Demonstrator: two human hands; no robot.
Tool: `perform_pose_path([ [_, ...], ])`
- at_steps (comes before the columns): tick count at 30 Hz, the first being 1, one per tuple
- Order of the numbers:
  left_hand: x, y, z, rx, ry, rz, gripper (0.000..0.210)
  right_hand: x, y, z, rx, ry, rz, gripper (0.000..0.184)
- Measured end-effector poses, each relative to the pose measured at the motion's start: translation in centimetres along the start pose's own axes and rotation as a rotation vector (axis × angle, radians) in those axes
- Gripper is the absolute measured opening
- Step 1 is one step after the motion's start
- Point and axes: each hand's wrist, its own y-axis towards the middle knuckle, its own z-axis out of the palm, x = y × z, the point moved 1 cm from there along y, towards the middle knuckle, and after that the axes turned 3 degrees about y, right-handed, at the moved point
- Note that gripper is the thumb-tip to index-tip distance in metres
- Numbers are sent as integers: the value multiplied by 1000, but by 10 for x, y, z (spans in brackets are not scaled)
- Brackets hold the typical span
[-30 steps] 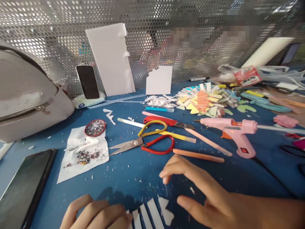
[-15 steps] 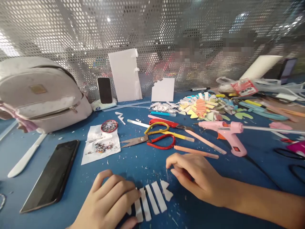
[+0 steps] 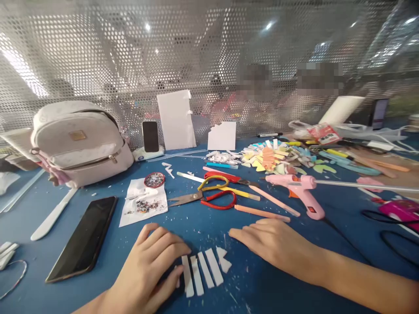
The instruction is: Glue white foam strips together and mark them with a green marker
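Observation:
My left hand [image 3: 153,261] rests on the blue table, fingers curved and spread, thumb apart from them. Its fingertips reach the left end of a row of white strips [image 3: 206,271], with a small white piece partly hidden by the thumb. At the row's right end lies a notched white piece [image 3: 224,261]. To the right of it, my right hand [image 3: 278,242] is low over the table, index finger stretched leftward, nothing visible in it. Beyond the hands lie scissors [image 3: 218,206] with one yellow and one red handle loop, and an orange stick [image 3: 262,213].
A pink glue gun [image 3: 306,196] with its cable lies at right. Coloured paper scraps [image 3: 270,157] are heaped behind. At left are a dark phone [image 3: 83,237], a white plastic knife [image 3: 54,216] and a backpack [image 3: 81,144]. White sheets [image 3: 176,120] lean on the perforated metal screen.
My right hand has turned palm-down, with its index finger now stretched out. My left fingers have drawn slightly left off the strips, uncovering more of them. The whole view has tilted up and left.

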Motion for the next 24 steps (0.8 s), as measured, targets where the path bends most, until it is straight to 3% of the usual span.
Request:
perform_pose_path([
  [4,16,31,-9,-22,-85,-186,19,-3,1,-7,-8,6,-7,33],
  [8,57,93,-15,-130,-177,-349,23,-19,15,-18,4,0,78,17],
  [11,90,143,-7,-126,-296,-417,29,-37,36,-20,-8,52,192,21],
  [14,111,176,10,-72,-430,-465,32,-52,58,-10,24,58,209,33],
  [19,127,192,22,-94,-593,-530,33,-61,79,5,54,89,190,31],
  [24,140,189,3,-157,-643,-564,33,-60,81,-3,19,99,225,32],
])
